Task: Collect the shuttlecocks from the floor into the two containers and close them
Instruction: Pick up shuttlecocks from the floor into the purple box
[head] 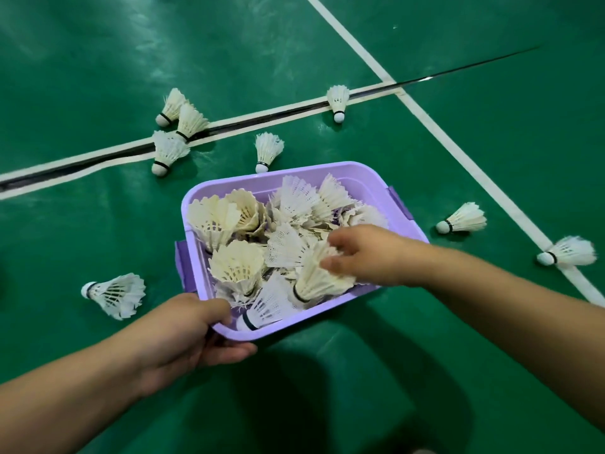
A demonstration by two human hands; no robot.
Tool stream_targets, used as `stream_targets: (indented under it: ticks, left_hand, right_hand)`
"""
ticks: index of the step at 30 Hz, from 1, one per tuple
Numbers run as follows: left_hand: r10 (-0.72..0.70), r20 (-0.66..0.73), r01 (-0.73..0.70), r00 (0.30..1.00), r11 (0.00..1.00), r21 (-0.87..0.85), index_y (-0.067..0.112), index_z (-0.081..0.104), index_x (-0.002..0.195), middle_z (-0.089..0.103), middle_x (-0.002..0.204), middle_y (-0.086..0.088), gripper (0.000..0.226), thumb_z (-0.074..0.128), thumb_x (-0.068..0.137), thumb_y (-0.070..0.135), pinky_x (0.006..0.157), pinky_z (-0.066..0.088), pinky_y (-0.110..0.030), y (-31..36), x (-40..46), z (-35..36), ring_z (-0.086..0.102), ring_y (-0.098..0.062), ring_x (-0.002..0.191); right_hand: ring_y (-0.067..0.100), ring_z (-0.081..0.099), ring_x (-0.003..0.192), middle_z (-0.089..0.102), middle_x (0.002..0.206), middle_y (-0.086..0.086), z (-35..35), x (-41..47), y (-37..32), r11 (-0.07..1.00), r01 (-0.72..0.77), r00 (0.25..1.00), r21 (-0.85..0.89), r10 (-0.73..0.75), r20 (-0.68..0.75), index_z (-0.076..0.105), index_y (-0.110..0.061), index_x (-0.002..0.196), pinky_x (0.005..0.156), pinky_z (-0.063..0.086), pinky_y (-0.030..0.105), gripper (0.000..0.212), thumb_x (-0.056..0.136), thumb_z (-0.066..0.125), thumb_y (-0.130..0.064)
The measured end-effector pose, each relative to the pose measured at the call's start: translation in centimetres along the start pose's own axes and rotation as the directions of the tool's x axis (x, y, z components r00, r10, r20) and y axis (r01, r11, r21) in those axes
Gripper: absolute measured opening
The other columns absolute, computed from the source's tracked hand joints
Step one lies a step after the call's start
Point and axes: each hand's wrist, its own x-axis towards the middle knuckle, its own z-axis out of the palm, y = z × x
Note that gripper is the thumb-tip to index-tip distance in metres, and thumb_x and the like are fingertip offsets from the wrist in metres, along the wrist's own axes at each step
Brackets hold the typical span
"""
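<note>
A purple plastic container (366, 181) sits on the green floor, lidless and heaped with several white shuttlecocks. My left hand (193, 329) grips its near-left corner, thumb over the rim. My right hand (363, 253) reaches over the right side, fingers closed on the feathers of a cream shuttlecock (322, 283) that lies on the pile. Loose shuttlecocks lie around: one at the left (114, 294), one just behind the container (266, 152), a cluster of three at the back left (173, 129), one on the line (338, 101), two at the right (463, 221) (568, 250).
White court lines (474, 165) cross the green floor, and a dark seam (98, 160) runs along one from left to upper right. No second container and no lid are in view. Shadows of my arms fall on the floor in front.
</note>
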Motion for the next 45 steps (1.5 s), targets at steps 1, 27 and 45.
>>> stream_targets:
  ticks: [1, 27, 45]
  left_hand:
    - [0.006, 0.003, -0.006, 1.0, 1.0, 0.001, -0.01, 0.053, 0.079, 0.069, 0.058, -0.019, 0.016, 0.04, 0.089, -0.011, 0.038, 0.055, -0.027, 0.0, -0.2, 0.0, 0.066, -0.025, 0.043]
    - [0.141, -0.158, -0.102, 0.977, 0.967, 0.231, -0.012, 0.057, 0.081, 0.062, 0.05, -0.022, 0.022, 0.036, 0.085, -0.015, 0.03, 0.048, -0.023, 4.8, -1.7, 3.4, 0.054, -0.023, 0.03]
    - [-0.004, -0.239, 0.046, 0.971, 0.984, 0.172, -0.014, 0.054, 0.085, 0.056, 0.06, -0.026, 0.012, 0.042, 0.087, -0.012, 0.036, 0.053, -0.033, 4.5, 4.0, 9.0, 0.057, -0.032, 0.041]
  right_hand:
    - [0.01, 0.04, 0.058, 0.043, 0.065, -0.005, 0.7, 0.4, -0.3, 1.0, 0.015, 1.0, 0.004, -0.015, 0.012, 0.038, -0.019, 0.066, 0.057, 0.034, 0.029, 0.033, 0.092, 0.056, -0.031]
    - [0.041, 0.03, 0.132, 0.028, 0.146, 0.023, -4.2, 3.0, 25.4, 0.702, -0.646, 0.545, 0.298, 0.698, -0.464, 0.029, -0.013, 0.143, 0.108, 0.027, 0.044, 0.073, 0.084, 0.064, -0.037]
    - [0.014, 0.058, 0.062, 0.067, 0.072, -0.003, -5.9, -7.7, 13.3, 0.719, 0.433, 0.52, 0.544, 0.294, -0.802, 0.063, -0.026, 0.077, 0.062, 0.05, 0.023, 0.013, 0.081, 0.07, -0.016]
